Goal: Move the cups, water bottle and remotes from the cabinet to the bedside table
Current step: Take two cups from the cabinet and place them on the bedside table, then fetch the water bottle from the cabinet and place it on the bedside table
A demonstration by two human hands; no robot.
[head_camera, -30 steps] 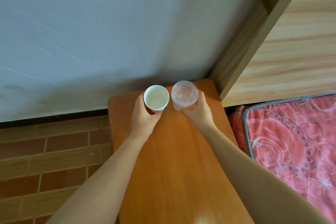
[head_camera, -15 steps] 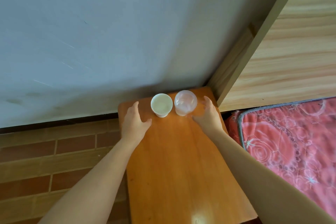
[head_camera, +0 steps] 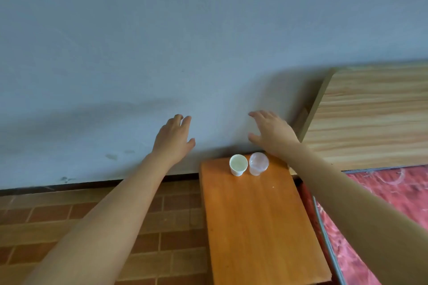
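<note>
Nearest: bedside table ran from 6 o'clock up to centre, bare wood on the near part. At its far edge, roughly 1 o'clock from table centre, white cup and clear cup stood upright, touching or just beside each other, pushed back toward the wall, likely to leave room in front for bottle and remotes. Neither of those, nor the cabinet, was in view. Further out, left hand at 10 o'clock of the cups and right hand at 1 o'clock, both fingers spread, holding nothing. Bed headboard at 3 o'clock, mattress tight against the table's right side; wall beyond. Nothing blocked the table.
</note>
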